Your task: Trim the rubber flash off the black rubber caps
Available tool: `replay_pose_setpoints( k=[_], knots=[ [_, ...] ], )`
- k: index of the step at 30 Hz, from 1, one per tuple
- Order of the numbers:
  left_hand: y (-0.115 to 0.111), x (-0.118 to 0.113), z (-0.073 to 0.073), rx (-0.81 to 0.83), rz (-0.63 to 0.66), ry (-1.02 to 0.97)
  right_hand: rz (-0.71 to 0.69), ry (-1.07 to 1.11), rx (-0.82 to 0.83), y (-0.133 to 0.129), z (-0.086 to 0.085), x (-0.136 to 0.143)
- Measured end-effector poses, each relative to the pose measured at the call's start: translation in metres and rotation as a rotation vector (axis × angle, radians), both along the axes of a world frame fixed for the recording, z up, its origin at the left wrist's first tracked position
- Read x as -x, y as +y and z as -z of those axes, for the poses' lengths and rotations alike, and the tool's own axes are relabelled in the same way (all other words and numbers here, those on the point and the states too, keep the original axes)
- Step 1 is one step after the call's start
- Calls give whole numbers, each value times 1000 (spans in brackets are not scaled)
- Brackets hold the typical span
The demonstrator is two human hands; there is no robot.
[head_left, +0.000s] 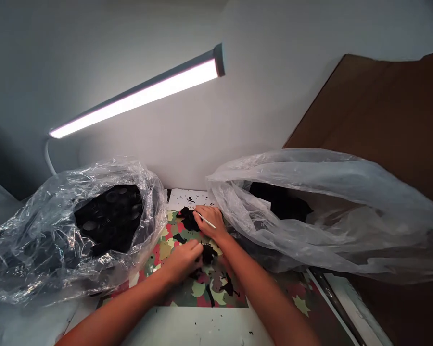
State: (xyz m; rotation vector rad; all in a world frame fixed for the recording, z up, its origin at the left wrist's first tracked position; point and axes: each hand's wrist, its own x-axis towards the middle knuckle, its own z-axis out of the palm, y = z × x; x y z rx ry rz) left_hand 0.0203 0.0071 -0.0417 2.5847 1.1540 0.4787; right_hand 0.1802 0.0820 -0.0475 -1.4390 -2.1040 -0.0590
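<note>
My right hand (212, 222) is at the far part of a camouflage-patterned mat (164, 250), its fingers bent over a heap of black scraps (188, 218). A thin white pen-like stick (206, 220) lies across these fingers, held in the hand. Closer to me, my left hand (185, 259) is closed, with fingertips pressed together beside a black ragged piece (209, 253). What the left fingers pinch, if anything, is hidden. More black scraps (229, 286) lie on the mat near my right forearm.
On the left, a clear plastic bag (32, 240) holds black ribbed parts (111, 216). To the right, another open plastic bag (332, 168) has black pieces (281, 199) inside. A lit tube lamp (140, 98) hangs above. Brown cardboard (382, 105) stands at the right.
</note>
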Motion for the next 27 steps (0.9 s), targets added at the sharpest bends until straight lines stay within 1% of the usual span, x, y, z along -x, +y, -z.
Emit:
replay_pose_setpoints(
  k=[2,4,5,7,9,11,13,16,18,19,21,23,24,26,27],
  knots=[
    [18,8,-18,-17,-132,-38,32,-28,9,5,1,-2],
    [43,10,-38,-28,-268,-54,25,-52,14,4,3,-3],
    [58,8,-48,-27,-327,-50,5,-63,17,2,4,-3],
    [90,-5,-64,-4,-395,-21,-47,-80,22,-8,5,-2],
    [120,-25,-72,45,-396,21,-89,-83,19,-22,6,2],
    [141,-46,-73,93,-356,64,-114,-74,7,-37,8,7],
    [153,-62,-74,124,-301,106,-123,-52,-7,-49,9,10],
    [160,-72,-80,131,-252,157,-109,36,-31,-60,8,8],
    [156,-71,-87,115,-248,175,-104,138,-40,-62,7,0],
    [151,-69,-91,102,-248,178,-103,199,-41,-63,6,-5],
    [131,-64,-95,70,-248,168,-94,326,-40,-64,4,-15],
    [98,-55,-93,49,-227,145,-72,440,-36,-64,3,-25],
    [78,-49,-88,49,-209,133,-58,490,-35,-64,2,-28],
    [35,-36,-75,88,-131,125,-24,572,-33,-66,0,-32],
    [16,-28,-66,129,-71,128,-8,607,-34,-67,-1,-33]
  ],
)
